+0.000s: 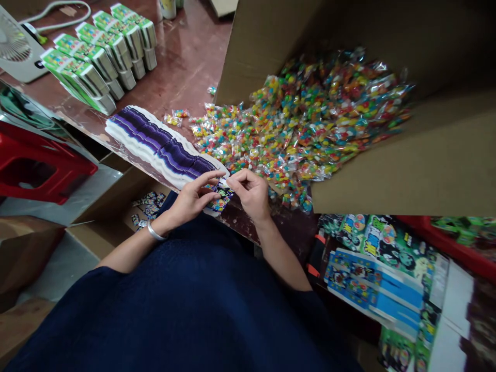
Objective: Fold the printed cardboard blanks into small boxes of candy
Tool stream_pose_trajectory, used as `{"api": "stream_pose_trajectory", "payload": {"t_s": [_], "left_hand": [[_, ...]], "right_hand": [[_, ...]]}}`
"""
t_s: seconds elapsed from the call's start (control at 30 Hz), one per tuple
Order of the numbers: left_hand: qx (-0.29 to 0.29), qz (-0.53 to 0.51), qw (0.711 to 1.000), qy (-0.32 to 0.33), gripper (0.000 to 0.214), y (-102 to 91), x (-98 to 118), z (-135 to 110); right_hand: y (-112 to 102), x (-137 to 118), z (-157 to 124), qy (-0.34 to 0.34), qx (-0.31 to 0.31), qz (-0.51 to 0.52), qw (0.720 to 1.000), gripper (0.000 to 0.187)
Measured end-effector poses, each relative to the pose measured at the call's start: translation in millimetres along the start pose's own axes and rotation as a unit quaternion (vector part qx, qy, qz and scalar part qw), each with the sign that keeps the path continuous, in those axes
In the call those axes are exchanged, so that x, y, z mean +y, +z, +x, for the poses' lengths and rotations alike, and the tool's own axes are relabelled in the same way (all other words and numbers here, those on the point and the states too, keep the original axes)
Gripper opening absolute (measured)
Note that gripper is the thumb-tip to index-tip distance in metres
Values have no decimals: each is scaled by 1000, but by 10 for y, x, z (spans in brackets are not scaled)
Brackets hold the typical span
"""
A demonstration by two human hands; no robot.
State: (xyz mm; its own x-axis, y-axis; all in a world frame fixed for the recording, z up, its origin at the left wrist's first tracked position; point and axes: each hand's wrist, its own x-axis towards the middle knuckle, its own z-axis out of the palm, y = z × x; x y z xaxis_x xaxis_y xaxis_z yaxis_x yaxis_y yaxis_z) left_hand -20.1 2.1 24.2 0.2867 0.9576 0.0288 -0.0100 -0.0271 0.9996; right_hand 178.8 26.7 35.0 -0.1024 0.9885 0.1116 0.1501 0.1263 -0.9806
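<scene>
Near the table's front edge, my left hand [194, 200] holds a small printed candy box [222, 195] between thumb and fingers. My right hand [251, 195] is closed in a pinch at the box's upper end, where a white flap shows; whether anything else is in the pinch is hidden. Just beyond my hands lies a long fanned row of flat purple and white cartons [158, 142]. To the right of that row, a heap of small clear bags of colourful candies [279, 129] spills out onto the table.
A large cardboard box [395, 175] lies open around the candy heap. Green bundled cartons [96, 57] and a fan [17, 46] stand at the back left. Below the table edge, another carton [98, 237] holds small filled boxes [149, 206]. A red stool [39, 165] is left; printed cardboard sheets [387, 258] lie right.
</scene>
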Motion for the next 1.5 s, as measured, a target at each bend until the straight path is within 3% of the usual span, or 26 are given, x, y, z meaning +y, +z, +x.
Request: {"api": "stream_pose_trajectory", "payload": {"t_s": [0.13, 0.27, 0.4, 0.43, 0.47, 0.53, 0.63, 0.73, 0.83, 0.93, 1.07, 1.17, 1.37, 1.5], "left_hand": [[32, -20, 999, 3, 34, 21, -16, 7], [29, -35, 999, -26, 25, 46, -71, -5], [14, -15, 998, -61, 27, -11, -125, 4], [17, -2, 998, -66, 29, -32, -132, 11], [23, 8, 997, -68, 31, -50, -138, 17], [38, 1, 997, -74, 33, -67, -147, 26], [30, -72, 991, -111, 46, -50, -159, 28], [-11, -119, 983, -137, 55, -31, -166, 38], [-50, -92, 988, -115, 42, -44, -171, 63], [-59, -43, 992, -101, 27, -63, -187, 78], [-40, -3, 995, -94, 35, -79, -223, 71], [-23, 7, 995, -93, 38, -94, -238, 71], [-11, -46, 995, -89, 30, -103, -240, 96], [2, 1, 998, -69, 31, -79, -226, 83]], "right_hand": [[89, 37, -180, -54, 12, -13, 998, 17], [109, 159, -302, -53, 29, -34, 998, 17], [-160, 357, -245, 5, -15, -82, 997, 26], [-265, 420, -206, 22, 20, -126, 992, 29], [-373, 484, -164, 30, 57, -200, 978, 29], [-560, 607, -85, 31, 73, -358, 930, 27], [-694, 744, -15, 14, 33, -473, 881, 34], [-682, 834, 14, -3, 16, -504, 864, 32], [-658, 898, 49, 2, 27, -514, 858, 30], [-701, 916, 93, 14, 33, -497, 867, 32], [-792, 826, 127, 14, 14, -441, 897, 36], [-787, 730, 136, 23, -19, -433, 901, 40], [-673, 740, 133, 45, -37, -428, 902, 17], [-645, 732, 78, 59, 6, -286, 956, 13]]}}
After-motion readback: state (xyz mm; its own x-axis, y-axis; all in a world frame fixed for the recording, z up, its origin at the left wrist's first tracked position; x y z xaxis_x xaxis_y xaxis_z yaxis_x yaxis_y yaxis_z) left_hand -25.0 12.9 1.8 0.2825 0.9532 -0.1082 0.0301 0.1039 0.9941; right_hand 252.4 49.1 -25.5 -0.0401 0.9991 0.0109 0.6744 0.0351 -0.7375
